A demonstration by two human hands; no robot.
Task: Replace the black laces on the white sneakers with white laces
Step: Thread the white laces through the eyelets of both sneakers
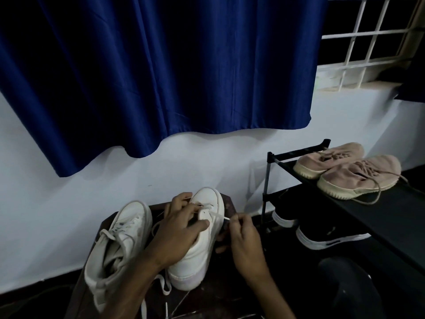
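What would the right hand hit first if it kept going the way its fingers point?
Probably the side of the white sneaker held by the left hand: the right hand, pinching the white lace end, points toward it. Depth is uncertain.

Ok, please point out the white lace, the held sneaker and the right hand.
white lace (219,215): head view, stretch between sneaker and fingers.
held sneaker (200,252): head view, its white side.
right hand (245,242): head view, back of the hand.
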